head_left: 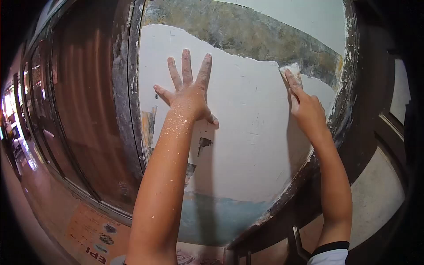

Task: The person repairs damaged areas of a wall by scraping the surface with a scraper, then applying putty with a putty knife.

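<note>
Panel, left hand spread; right hand holds white-smeared tool; sheet: "EPI".

A glossy brown door panel with faint vertical streaks stands upright. Left of the door panel, more dark-framed panes recede toward a bright opening, with small items near it too blurred to tell. Below the door panel lies a brownish printed sheet, showing dark pictures and the letters "EPI". Below and to the left of the door panel stretches a shiny floor. Well to the right of the door panel, dark woodwork borders pale panels.
</note>
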`<state>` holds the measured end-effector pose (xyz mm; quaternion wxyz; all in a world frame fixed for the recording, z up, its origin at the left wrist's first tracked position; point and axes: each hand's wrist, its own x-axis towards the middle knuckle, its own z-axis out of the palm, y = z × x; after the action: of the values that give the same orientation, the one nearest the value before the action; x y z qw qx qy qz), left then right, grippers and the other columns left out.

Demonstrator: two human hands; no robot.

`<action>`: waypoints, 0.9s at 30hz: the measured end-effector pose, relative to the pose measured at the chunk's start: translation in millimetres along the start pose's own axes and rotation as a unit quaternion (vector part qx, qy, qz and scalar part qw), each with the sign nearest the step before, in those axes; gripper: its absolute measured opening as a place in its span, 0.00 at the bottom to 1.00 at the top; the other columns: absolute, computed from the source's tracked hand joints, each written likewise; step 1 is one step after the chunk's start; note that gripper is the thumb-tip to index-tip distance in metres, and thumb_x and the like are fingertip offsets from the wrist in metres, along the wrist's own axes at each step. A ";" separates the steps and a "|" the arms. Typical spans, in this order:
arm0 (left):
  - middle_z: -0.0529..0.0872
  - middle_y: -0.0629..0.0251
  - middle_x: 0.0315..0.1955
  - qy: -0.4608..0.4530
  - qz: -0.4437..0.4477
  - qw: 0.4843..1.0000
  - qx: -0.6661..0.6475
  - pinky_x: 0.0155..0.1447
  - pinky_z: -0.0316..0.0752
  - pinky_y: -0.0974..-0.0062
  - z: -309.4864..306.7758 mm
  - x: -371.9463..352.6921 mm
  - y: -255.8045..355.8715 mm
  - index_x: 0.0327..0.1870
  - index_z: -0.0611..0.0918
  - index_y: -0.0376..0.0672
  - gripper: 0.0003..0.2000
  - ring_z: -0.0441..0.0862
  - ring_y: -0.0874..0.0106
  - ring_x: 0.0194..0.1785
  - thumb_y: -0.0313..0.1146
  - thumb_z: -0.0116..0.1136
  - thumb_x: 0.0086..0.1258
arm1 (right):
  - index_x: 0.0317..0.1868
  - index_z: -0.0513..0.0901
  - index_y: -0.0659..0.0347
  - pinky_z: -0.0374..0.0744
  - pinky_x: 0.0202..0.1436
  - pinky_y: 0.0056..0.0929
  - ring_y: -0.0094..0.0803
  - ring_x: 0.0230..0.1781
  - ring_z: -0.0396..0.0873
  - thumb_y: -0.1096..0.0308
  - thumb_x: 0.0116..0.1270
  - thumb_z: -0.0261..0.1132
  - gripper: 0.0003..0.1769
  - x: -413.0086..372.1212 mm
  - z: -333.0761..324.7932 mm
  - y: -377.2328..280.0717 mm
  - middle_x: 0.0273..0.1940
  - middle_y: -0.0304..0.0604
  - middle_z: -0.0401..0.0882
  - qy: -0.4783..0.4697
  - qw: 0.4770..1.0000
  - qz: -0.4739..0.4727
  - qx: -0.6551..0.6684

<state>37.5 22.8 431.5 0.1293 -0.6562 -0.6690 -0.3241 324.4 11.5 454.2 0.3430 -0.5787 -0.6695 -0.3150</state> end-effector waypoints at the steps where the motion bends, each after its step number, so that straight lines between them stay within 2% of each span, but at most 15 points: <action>1: 0.21 0.57 0.86 0.003 0.005 1.000 -0.004 0.72 0.41 0.10 1.7 -0.6 0.9 0.86 0.38 0.78 0.84 0.16 0.43 0.86 0.49 0.93 0.24 | 0.79 0.68 0.19 0.83 0.48 0.61 0.66 0.38 0.85 0.56 0.79 0.59 0.30 3.4 5.0 2.4 0.33 0.60 0.87 0.014 1.000 -0.004 -0.021; 3: 0.22 0.56 0.86 0.005 0.001 1.000 -0.001 0.72 0.41 0.11 1.8 -0.3 3.2 0.86 0.38 0.79 0.84 0.16 0.44 0.86 0.48 0.93 0.24 | 0.79 0.68 0.20 0.83 0.47 0.62 0.66 0.38 0.85 0.57 0.79 0.59 0.31 8.8 17.3 14.9 0.33 0.61 0.87 0.047 0.998 -0.027 -0.021; 5: 0.21 0.57 0.86 -0.010 -0.002 1.000 -0.002 0.73 0.41 0.11 -2.3 -1.1 3.2 0.86 0.38 0.79 0.84 0.16 0.44 0.86 0.48 0.93 0.24 | 0.78 0.69 0.22 0.83 0.48 0.62 0.65 0.38 0.86 0.58 0.78 0.59 0.31 4.7 17.2 12.7 0.32 0.63 0.86 0.054 0.996 -0.049 0.049; 6: 0.21 0.57 0.86 -0.009 -0.004 1.000 0.000 0.73 0.41 0.12 -2.0 -0.9 3.1 0.86 0.38 0.79 0.84 0.16 0.45 0.86 0.48 0.93 0.25 | 0.78 0.69 0.23 0.83 0.49 0.61 0.65 0.38 0.86 0.58 0.78 0.59 0.31 0.3 2.4 -0.6 0.30 0.63 0.85 0.009 1.000 -0.010 0.024; 10: 0.21 0.57 0.86 0.010 0.001 1.000 -0.004 0.73 0.41 0.12 3.8 0.0 0.8 0.86 0.39 0.78 0.83 0.16 0.44 0.86 0.47 0.93 0.25 | 0.79 0.67 0.20 0.83 0.47 0.62 0.65 0.38 0.85 0.57 0.79 0.58 0.31 16.4 8.5 -0.2 0.32 0.63 0.86 0.040 0.998 -0.036 -0.035; 15: 0.24 0.56 0.87 0.005 -0.002 1.000 0.000 0.73 0.42 0.12 -0.3 -1.5 3.2 0.87 0.40 0.78 0.83 0.17 0.44 0.87 0.48 0.93 0.24 | 0.79 0.67 0.20 0.83 0.47 0.62 0.65 0.37 0.85 0.57 0.79 0.58 0.31 0.6 2.8 11.6 0.33 0.61 0.87 0.027 0.999 -0.029 -0.030; 17: 0.24 0.56 0.87 0.012 0.002 1.000 -0.002 0.73 0.42 0.11 0.7 -1.8 2.4 0.87 0.41 0.78 0.83 0.17 0.44 0.87 0.49 0.93 0.24 | 0.79 0.66 0.19 0.83 0.46 0.61 0.64 0.36 0.85 0.57 0.79 0.58 0.32 -9.4 0.8 15.3 0.32 0.60 0.87 0.009 0.999 -0.032 0.012; 18: 0.23 0.56 0.87 0.009 0.000 1.000 0.002 0.73 0.43 0.12 1.0 -1.2 2.2 0.86 0.40 0.78 0.83 0.17 0.44 0.86 0.49 0.93 0.24 | 0.79 0.69 0.27 0.82 0.46 0.56 0.61 0.37 0.85 0.67 0.78 0.58 0.33 -11.6 -2.9 9.6 0.39 0.57 0.89 0.004 1.000 -0.027 -0.010; 23: 0.21 0.57 0.86 0.003 0.002 1.000 0.002 0.73 0.43 0.11 3.2 -0.7 3.4 0.86 0.39 0.78 0.84 0.16 0.44 0.86 0.49 0.93 0.24 | 0.79 0.69 0.26 0.80 0.45 0.58 0.64 0.35 0.83 0.64 0.79 0.58 0.31 -5.4 3.3 6.5 0.35 0.59 0.87 0.045 0.997 -0.052 -0.037; 27: 0.21 0.57 0.86 -0.001 0.002 1.000 0.002 0.73 0.43 0.11 0.3 -0.4 2.2 0.86 0.39 0.79 0.84 0.16 0.43 0.86 0.48 0.93 0.24 | 0.79 0.67 0.23 0.80 0.45 0.60 0.66 0.34 0.82 0.61 0.79 0.59 0.32 -8.3 -4.0 -2.6 0.34 0.60 0.86 -0.001 1.000 -0.019 0.002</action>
<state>39.8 22.5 431.7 0.1308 -0.6572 -0.6689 -0.3218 322.9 3.3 449.5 0.3382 -0.5656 -0.6810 -0.3193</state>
